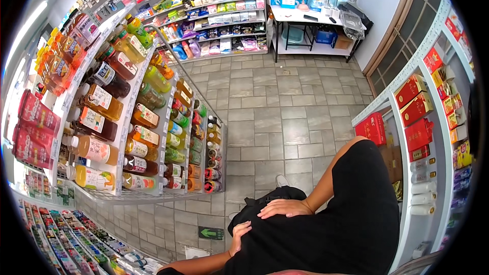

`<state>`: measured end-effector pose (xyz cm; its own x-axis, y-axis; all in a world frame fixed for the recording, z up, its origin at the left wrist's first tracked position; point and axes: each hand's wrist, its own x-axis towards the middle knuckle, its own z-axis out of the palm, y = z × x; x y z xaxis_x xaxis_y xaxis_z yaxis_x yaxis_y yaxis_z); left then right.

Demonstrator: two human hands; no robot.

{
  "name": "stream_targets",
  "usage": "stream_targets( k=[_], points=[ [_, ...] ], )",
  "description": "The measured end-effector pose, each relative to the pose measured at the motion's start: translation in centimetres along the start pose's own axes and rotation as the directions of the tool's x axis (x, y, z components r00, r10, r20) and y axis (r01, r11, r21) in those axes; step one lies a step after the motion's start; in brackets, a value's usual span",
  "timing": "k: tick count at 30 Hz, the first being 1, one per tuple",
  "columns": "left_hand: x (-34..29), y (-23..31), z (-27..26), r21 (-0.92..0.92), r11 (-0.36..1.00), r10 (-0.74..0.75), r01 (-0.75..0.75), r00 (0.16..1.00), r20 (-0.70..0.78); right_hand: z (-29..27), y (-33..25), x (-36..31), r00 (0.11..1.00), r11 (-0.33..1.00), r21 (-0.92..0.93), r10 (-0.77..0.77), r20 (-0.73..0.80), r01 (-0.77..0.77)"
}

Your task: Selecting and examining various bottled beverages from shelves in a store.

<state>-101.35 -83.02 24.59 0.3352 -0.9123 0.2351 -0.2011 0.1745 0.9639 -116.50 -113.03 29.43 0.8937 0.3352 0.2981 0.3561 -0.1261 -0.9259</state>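
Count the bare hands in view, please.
2. The right hand rests on the black clothing; the left hand is against the clothing's left edge, lower in the picture. No others are visible.

Bottled drinks [145, 115], red boxes [416, 109], tiled floor [297, 127]

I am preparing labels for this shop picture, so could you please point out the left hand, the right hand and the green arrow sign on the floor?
Left hand [239, 234]: head view, on the back of it.
Right hand [284, 208]: head view, on the back of it.
Green arrow sign [210, 233]: head view, on its middle.
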Motion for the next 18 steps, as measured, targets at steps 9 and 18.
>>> stream_targets(
  k=[9, 18],
  points=[
    [-0.7, 0.3, -1.7, 0.045, 0.999, 0.019, -0.018, 0.999, -0.031, -0.3, 1.0, 2.4, 0.997, 0.998, 0.029, -0.055, 0.062, 0.053],
    [-1.7, 0.7, -1.8, 0.116, 0.993, 0.04, -0.031, 0.996, -0.076, -1.4, 2.2, 4.5, 0.98, 0.992, 0.017, -0.125, 0.153, 0.124]
  ],
)
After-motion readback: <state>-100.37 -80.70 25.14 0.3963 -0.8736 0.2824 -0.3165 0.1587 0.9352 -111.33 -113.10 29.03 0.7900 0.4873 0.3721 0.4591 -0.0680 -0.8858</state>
